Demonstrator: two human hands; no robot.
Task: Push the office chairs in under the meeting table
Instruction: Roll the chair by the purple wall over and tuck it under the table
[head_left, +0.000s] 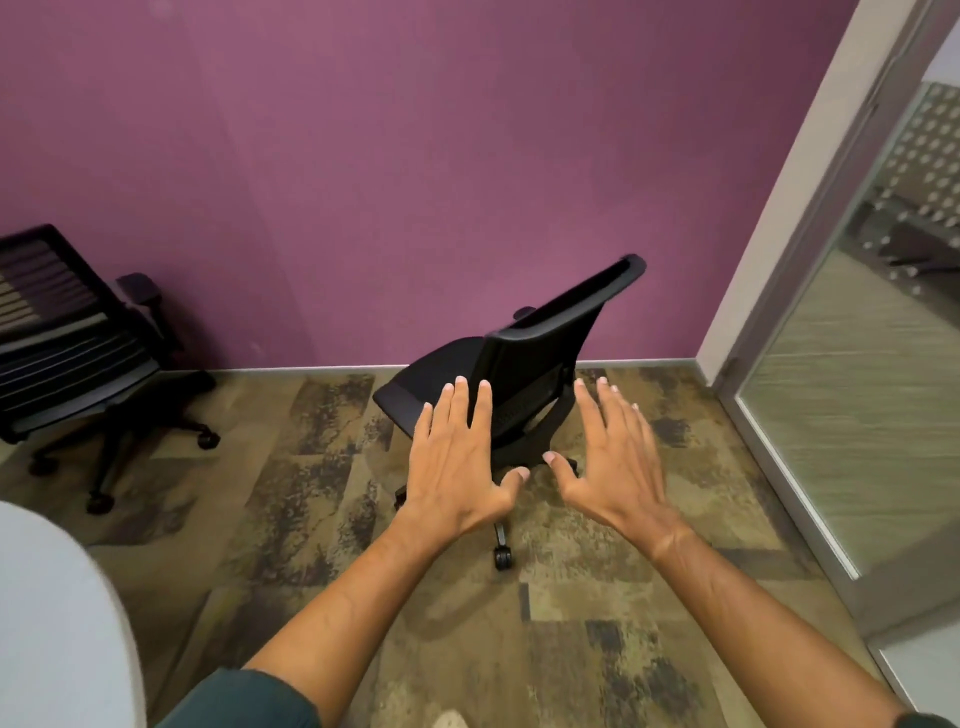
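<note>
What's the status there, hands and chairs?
Left hand and right hand open, reaching. Black chair ahead, not gripped. Second chair left by wall. Path clear.

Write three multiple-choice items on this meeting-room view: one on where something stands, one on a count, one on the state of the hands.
1. Where does the second office chair stand?
A. At the left, by the purple wall
B. Behind the glass door
C. Under the table

2. How many office chairs are in view?
A. One
B. Two
C. Four

3. How are the left hand and right hand?
A. Both gripping the backrest
B. One holding a caster
C. Both open, fingers spread, holding nothing

Answers:
1 A: it stands against the purple wall at the left edge.
2 B: only the armless black chair in the middle and the one at the left show.
3 C: the fingers of both hands are straight and spread in front of the black chair, curled round nothing.
</note>
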